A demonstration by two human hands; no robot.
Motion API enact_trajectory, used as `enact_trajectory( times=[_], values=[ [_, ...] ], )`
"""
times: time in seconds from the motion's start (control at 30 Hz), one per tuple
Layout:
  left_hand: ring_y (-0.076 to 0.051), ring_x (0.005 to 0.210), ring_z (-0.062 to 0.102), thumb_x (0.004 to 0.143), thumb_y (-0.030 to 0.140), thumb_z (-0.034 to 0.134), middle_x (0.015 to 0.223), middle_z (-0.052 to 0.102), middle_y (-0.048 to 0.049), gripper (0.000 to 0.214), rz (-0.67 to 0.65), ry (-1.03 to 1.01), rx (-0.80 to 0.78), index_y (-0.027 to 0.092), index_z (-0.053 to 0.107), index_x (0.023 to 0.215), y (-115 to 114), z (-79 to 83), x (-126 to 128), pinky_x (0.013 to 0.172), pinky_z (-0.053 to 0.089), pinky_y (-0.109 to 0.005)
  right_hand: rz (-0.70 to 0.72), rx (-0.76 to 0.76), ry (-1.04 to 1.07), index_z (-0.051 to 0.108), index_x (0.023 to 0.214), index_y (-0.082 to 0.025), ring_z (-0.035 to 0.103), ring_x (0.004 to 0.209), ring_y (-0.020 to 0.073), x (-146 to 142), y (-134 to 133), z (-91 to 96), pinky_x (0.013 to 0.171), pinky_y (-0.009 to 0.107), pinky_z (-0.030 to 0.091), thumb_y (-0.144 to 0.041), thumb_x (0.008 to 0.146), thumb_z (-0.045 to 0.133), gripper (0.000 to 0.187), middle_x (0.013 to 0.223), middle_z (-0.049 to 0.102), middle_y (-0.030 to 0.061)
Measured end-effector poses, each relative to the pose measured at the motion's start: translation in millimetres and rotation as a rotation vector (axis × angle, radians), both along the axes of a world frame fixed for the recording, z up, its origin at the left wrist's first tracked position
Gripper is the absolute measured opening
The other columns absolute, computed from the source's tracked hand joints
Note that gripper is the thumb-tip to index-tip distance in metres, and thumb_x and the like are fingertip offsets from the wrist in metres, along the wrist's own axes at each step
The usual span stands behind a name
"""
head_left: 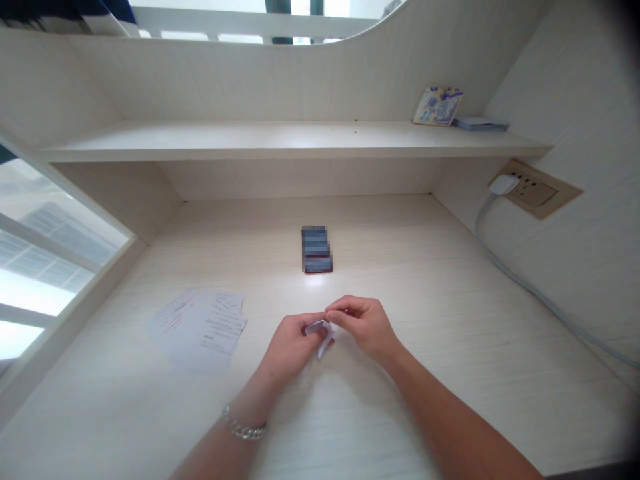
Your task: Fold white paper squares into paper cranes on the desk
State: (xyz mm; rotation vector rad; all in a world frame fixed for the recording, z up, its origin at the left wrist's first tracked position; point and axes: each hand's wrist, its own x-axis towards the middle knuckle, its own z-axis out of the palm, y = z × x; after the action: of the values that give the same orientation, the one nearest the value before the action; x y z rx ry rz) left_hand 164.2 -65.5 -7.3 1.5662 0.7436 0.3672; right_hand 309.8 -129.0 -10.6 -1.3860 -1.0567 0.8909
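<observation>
A small piece of white paper (326, 345), folded and bent over, is held between the thumb and fingers of my left hand (295, 343). My right hand (365, 325) is closed in a pinch at the paper's upper edge, its thumb and index fingertips meeting right beside my left fingertips. Exactly how much paper lies inside the right pinch is hard to make out. Just beyond both hands, a dark phone-like rectangle (317, 249), blurred into blocks, lies flat on the desk.
Several overlapping sheets with red and black handwriting (200, 330) lie on the desk (240, 247) at left. A white plug with a grey cable (530, 290) runs from the wall socket (537, 189) at right. A shelf (250, 139) above holds a small printed packet (438, 107) and a flat stack (480, 124).
</observation>
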Motion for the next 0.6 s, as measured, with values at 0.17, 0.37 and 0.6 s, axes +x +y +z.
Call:
enact_trajectory(
  times=[0.17,0.37,0.6],
  values=[
    [-0.021,0.084,0.063,0.077,0.029,0.055,0.092,0.070,-0.0068,0.029,0.118,-0.032,0.027,0.016,0.068,0.100,2.5,-4.0,-0.1,0.075,0.048,-0.030,-0.024,-0.070,-0.118,0.070,0.082,-0.017,0.063,0.074,0.0171,0.2,0.1,-1.6,0.064,0.027,0.051,-0.030,0.074,0.064,0.016,0.083,0.068,0.0056],
    [-0.023,0.105,0.058,0.072,0.016,0.057,0.112,0.065,-0.0051,0.035,0.286,-0.008,0.208,0.021,0.066,0.106,2.3,-10.1,-1.6,0.094,0.043,-0.035,-0.033,-0.094,-0.264,0.069,0.087,-0.019,0.063,0.073,0.0157,-4.0,-3.0,-1.1,0.067,0.028,0.052,-0.020,0.074,0.060,0.017,0.087,0.068,0.0048],
    [-0.021,0.105,0.058,0.075,0.013,0.055,0.114,0.064,-0.0055,0.037,0.234,-0.102,0.185,0.019,0.063,0.111,1.4,-4.8,-0.6,0.092,0.045,-0.033,-0.027,-0.043,-0.194,0.069,0.091,-0.019,0.064,0.078,0.0174,-6.4,-2.3,-1.2,0.070,0.029,0.053,-0.019,0.075,0.057,0.020,0.088,0.070,0.0047]
  ],
)
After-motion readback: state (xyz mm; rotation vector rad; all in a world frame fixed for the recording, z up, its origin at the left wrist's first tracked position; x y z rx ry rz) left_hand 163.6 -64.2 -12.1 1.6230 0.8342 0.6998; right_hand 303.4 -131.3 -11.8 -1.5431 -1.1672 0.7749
